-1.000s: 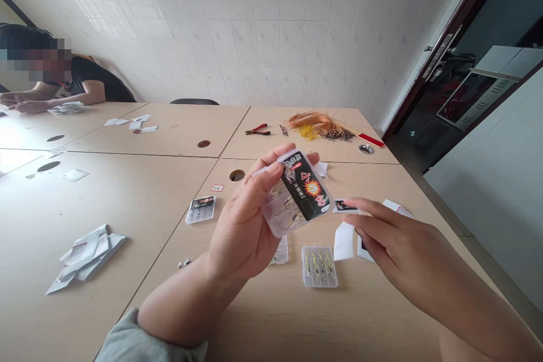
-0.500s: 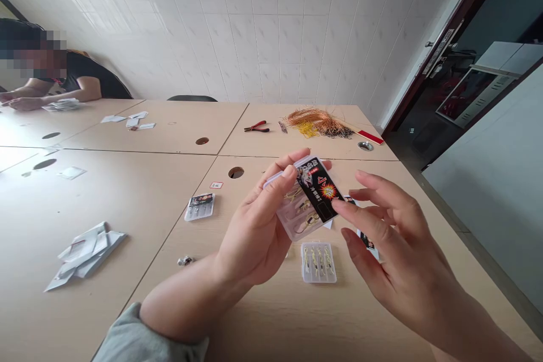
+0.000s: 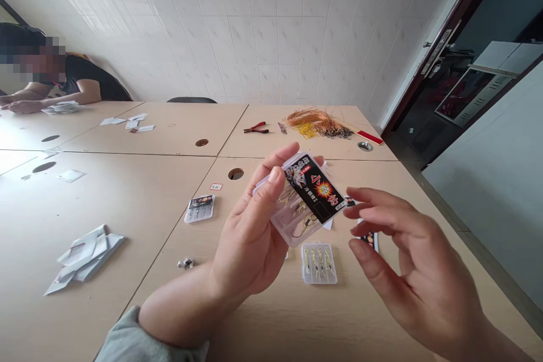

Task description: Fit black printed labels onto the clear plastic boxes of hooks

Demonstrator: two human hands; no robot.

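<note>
My left hand (image 3: 250, 226) grips a clear plastic box of fishing hooks (image 3: 307, 198), tilted above the table. A black label with red and white lettering and a yellow burst covers its upper right part; gold-coloured hooks show through the rest. To the right, my right hand (image 3: 407, 254) hangs with fingers apart, holding nothing, its fingertips close to the box's corner. Below, a second clear box (image 3: 319, 263) with hooks in its slots lies on the table. Another labelled box (image 3: 199, 208) rests left of my left hand. Partly hidden behind my right hand is a black printed card (image 3: 370, 239).
Red-handled pliers (image 3: 257, 128) lie at the back, beside a bundle of orange cords (image 3: 314, 120). White packets (image 3: 85, 257) are piled at left. Small metal pieces (image 3: 185, 263) sit near my left forearm. Round holes (image 3: 236, 173) pierce the tabletop. A person (image 3: 80, 82) sits at far left.
My right hand has drawn away from the label to the right, its fingers leaving the box. My left hand and the box have shifted slightly left, with the label turned more towards me.
</note>
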